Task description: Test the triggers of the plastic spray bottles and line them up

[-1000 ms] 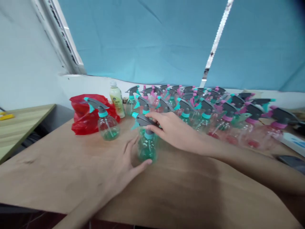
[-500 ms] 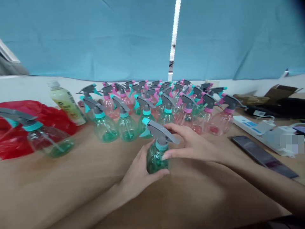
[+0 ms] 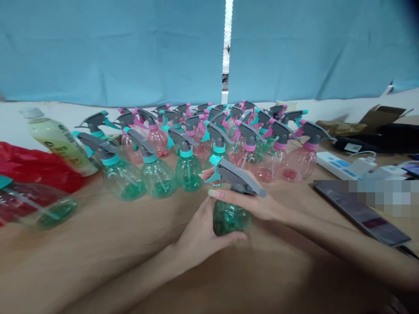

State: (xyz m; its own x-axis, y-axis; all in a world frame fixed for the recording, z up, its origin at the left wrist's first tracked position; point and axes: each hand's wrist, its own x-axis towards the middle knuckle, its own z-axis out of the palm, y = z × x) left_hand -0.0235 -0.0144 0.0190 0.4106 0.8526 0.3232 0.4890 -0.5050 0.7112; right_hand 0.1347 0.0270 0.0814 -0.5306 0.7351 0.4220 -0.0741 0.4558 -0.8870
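Observation:
A green spray bottle (image 3: pixel 231 216) with a grey and turquoise trigger head stands between my hands at the middle of the table. My left hand (image 3: pixel 201 229) wraps round the bottle's body from the left, thumb across its near side. Around the neck, just under the spray head, my right hand (image 3: pixel 252 198) is closed, its thumb and fingers reaching to the left. The nozzle points left and away from me. Close behind stand a green spray bottle (image 3: pixel 189 174) and a pink spray bottle (image 3: pixel 249 159).
Several more green and pink spray bottles fill the back. At left are another green bottle (image 3: pixel 57 213), a red plastic bag (image 3: pixel 65 176) and a labelled drink bottle (image 3: pixel 62 141). A phone (image 3: pixel 363 213) and a power strip (image 3: pixel 334 165) lie at right.
My right hand's grip has shifted, its thumb now across the neck. The held bottle's head has turned slightly, and the view has swung a little to the right.

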